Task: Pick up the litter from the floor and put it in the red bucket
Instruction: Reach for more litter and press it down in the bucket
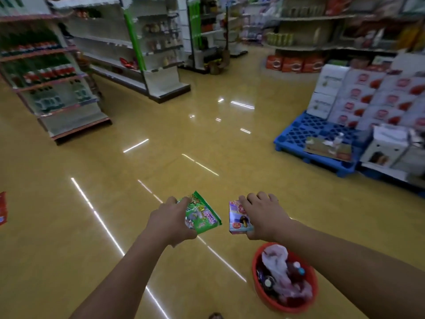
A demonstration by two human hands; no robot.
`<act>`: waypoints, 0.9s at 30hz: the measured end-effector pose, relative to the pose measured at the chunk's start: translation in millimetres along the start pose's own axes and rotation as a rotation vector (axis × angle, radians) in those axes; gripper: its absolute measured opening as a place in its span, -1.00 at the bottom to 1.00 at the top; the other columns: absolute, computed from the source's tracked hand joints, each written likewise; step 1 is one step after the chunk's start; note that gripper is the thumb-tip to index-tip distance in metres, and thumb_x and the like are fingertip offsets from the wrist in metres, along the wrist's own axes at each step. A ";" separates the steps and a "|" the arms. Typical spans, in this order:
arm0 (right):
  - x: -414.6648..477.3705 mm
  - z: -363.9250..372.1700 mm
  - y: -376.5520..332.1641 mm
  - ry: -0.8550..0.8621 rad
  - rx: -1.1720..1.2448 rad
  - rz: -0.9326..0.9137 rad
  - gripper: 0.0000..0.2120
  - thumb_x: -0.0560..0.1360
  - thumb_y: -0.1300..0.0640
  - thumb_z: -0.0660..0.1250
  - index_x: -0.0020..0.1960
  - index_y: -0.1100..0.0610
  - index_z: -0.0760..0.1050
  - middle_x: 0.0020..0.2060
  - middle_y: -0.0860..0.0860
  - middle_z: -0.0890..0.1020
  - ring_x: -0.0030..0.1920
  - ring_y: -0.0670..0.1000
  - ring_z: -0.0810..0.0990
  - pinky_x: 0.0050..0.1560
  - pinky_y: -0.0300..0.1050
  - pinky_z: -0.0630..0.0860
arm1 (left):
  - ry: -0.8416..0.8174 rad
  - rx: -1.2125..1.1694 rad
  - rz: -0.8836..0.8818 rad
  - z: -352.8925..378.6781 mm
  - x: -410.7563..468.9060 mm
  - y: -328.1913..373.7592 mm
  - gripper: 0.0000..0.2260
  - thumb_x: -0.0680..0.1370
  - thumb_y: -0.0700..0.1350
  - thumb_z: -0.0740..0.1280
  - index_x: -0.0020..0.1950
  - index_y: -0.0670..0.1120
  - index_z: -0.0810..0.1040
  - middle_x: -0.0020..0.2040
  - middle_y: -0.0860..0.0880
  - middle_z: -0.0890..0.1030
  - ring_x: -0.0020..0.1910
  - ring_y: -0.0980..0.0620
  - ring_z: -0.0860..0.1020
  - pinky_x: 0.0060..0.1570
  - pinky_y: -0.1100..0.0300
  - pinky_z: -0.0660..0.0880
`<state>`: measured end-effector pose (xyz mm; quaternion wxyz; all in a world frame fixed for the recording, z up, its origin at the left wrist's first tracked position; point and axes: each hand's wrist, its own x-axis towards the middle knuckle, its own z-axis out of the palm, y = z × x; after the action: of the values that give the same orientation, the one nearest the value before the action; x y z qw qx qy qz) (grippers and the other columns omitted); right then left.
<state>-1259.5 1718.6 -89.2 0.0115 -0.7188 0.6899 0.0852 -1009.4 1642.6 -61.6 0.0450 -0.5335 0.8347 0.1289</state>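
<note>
My left hand grips a green snack packet by its left edge, held above the yellow floor. My right hand holds a small purple and pink carton from above, fingers curled over its top. The red bucket stands on the floor below my right forearm. It holds a pink plastic bag, bottles and other litter. A red wrapper lies on the floor at the far left edge.
Shop shelves stand at the left and a white gondola behind. A blue pallet with stacked white cartons fills the right. The glossy floor stretches ahead between them.
</note>
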 end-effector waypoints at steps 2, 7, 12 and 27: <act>7.2 7.6 18.7 -0.035 0.014 0.072 -0.08 0.29 -0.26 0.37 0.50 0.08 0.09 0.28 0.05 0.38 0.26 0.15 0.37 0.28 0.15 0.31 | -0.031 0.005 0.059 5.4 31.1 12.4 -0.19 0.26 0.20 0.43 0.46 0.15 0.22 0.19 -0.01 0.41 0.15 -0.06 0.49 0.03 0.07 0.52; 28.3 25.0 53.6 -0.103 0.050 0.221 -0.08 0.32 -0.26 0.38 0.51 0.08 0.08 0.28 0.04 0.39 0.26 0.14 0.37 0.29 0.14 0.33 | -0.110 -0.001 0.181 16.9 103.7 38.4 -0.20 0.26 0.19 0.43 0.45 0.14 0.23 0.18 -0.02 0.41 0.14 -0.07 0.50 0.05 0.04 0.52; 40.1 44.4 77.1 -0.155 0.103 0.349 -0.05 0.34 -0.30 0.37 0.53 0.10 0.05 0.32 0.05 0.37 0.30 0.15 0.34 0.30 0.15 0.34 | -0.178 0.005 0.289 31.0 161.9 58.9 -0.19 0.28 0.18 0.45 0.48 0.12 0.21 0.19 -0.04 0.42 0.15 -0.10 0.49 0.07 0.03 0.52; 16.3 126.9 124.6 -0.328 0.225 0.604 -0.02 0.28 -0.36 0.40 0.50 0.09 0.10 0.31 0.06 0.38 0.28 0.16 0.35 0.21 0.16 0.42 | -0.435 0.018 0.374 126.6 230.8 135.9 -0.17 0.27 0.21 0.46 0.46 0.04 0.23 0.16 -0.13 0.40 0.13 -0.20 0.51 0.16 -0.11 0.50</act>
<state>-1396.3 1713.6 -203.9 0.1755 -0.4537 0.8651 0.1224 -1238.3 1527.1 -209.9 0.2030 -0.3299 0.8904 0.2390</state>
